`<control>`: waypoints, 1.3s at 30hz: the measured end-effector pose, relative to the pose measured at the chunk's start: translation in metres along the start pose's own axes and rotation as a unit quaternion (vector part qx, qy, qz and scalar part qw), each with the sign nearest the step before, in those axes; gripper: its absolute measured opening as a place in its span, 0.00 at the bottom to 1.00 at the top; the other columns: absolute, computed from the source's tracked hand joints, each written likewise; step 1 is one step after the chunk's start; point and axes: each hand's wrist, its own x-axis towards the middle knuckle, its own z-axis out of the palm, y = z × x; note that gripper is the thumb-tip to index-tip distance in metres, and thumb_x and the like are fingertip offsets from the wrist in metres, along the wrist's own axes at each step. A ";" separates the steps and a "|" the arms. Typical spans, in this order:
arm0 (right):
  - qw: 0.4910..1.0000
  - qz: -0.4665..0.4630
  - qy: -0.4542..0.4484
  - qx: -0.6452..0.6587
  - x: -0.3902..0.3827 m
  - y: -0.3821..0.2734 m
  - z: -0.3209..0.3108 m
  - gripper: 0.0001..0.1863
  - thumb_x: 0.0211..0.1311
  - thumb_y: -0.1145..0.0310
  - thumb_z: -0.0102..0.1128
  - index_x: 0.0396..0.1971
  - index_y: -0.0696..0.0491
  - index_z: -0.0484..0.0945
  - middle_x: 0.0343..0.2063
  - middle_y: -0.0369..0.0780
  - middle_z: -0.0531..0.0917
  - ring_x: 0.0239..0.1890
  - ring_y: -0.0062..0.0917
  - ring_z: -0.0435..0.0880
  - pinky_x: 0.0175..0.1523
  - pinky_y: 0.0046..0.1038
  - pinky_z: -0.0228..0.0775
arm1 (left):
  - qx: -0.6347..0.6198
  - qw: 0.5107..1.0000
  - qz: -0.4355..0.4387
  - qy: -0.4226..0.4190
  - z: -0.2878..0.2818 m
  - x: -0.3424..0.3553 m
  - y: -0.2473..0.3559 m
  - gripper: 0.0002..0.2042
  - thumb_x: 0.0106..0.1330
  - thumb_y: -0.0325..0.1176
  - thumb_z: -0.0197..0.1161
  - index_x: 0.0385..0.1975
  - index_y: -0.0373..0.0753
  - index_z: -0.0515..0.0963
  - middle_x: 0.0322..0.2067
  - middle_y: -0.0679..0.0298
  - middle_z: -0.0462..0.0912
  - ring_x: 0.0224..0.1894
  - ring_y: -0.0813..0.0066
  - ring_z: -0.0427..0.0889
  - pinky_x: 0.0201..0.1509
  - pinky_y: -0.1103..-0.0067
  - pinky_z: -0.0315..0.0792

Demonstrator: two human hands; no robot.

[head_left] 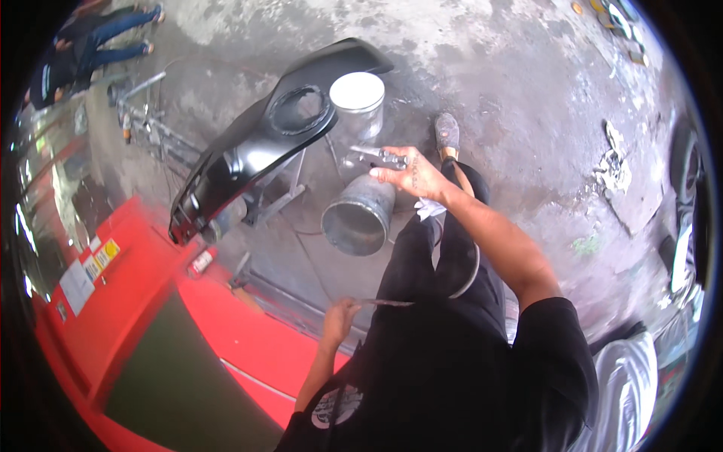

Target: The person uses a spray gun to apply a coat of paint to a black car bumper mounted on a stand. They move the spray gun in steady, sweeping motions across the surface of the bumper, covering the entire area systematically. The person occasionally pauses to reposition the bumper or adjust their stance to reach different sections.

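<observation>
My right hand point(414, 175) is closed round the metal handle of a spray gun point(376, 158), held out in front of me. A round canister with a white top point(358, 94) sits just beyond the gun and seems joined to it. My left hand point(340, 320) is closed on a thin air hose point(382, 303) at waist height. The hose curves past my legs toward the right hand. Beyond the gun is a glossy black curved car body panel point(248, 147) with a round opening, raised on a metal stand point(282, 202). White crumpled material point(429, 209) shows below my right wrist.
A grey metal cylinder point(355, 226) with a dark hollow end shows below the gun. Red bodywork point(256, 339) lies on my left. A metal frame point(151, 124) and another person's legs point(117, 38) are at far left. Silvery sheeting point(629, 384) is at lower right.
</observation>
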 end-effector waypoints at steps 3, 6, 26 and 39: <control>0.993 -0.006 0.088 0.077 0.020 0.026 -0.030 0.26 0.64 0.48 0.78 0.49 0.55 0.86 0.29 0.34 0.87 0.28 0.15 0.81 0.29 0.23 0.72 | -0.005 1.000 0.013 0.015 0.008 0.001 -0.004 0.17 0.73 0.46 0.65 0.43 0.36 0.84 0.37 0.44 0.86 0.42 0.38 0.85 0.44 0.56 0.77; 0.974 0.026 0.225 0.029 0.071 0.096 -0.085 0.21 0.65 0.52 0.75 0.41 0.56 0.87 0.24 0.36 0.85 0.22 0.18 0.80 0.26 0.25 0.72 | 0.005 0.999 0.008 0.032 0.011 0.008 -0.003 0.15 0.73 0.43 0.66 0.41 0.35 0.84 0.35 0.44 0.85 0.40 0.38 0.85 0.43 0.57 0.77; 0.991 -0.131 0.011 0.036 -0.030 0.019 0.058 0.28 0.71 0.55 0.70 0.59 0.62 0.81 0.46 0.51 0.88 0.53 0.34 0.88 0.60 0.35 0.77 | -0.020 0.996 0.080 0.021 0.044 -0.004 -0.056 0.17 0.71 0.48 0.68 0.43 0.37 0.85 0.40 0.47 0.86 0.44 0.41 0.84 0.46 0.57 0.76; 0.994 -0.020 0.045 -0.102 0.106 -0.062 -0.087 0.17 0.71 0.68 0.71 0.56 0.57 0.85 0.38 0.34 0.89 0.34 0.14 0.83 0.38 0.27 0.78 | -0.133 0.985 0.038 0.102 0.025 0.030 0.064 0.15 0.70 0.43 0.70 0.41 0.34 0.85 0.39 0.48 0.87 0.43 0.43 0.86 0.47 0.61 0.78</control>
